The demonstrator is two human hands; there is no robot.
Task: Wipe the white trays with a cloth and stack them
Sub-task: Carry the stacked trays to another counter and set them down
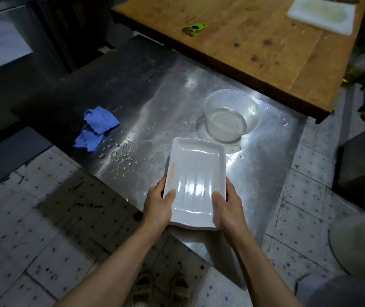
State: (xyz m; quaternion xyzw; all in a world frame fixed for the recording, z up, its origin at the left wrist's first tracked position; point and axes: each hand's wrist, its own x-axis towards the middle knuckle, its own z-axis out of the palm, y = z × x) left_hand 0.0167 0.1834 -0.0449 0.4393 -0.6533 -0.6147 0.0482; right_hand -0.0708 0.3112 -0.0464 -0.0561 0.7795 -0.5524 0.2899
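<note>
a single wide-angle view from a camera worn on the person's head, looking forward and steeply down. both forearms enter from the bottom edge, and the hands, left hand (156, 209) and right hand (228, 210), sit close to the lens just below the middle of the frame. the steel bench (155, 103) runs diagonally away from the viewer towards the upper left, with a wooden tabletop (254, 41) far off at the top. the tiled floor (22, 229) and the person's feet show at the bottom. straight lines bend near the edges.

White tray (196, 173) face-up, near counter edge, crumpled blue cloth (96, 128) left
</note>
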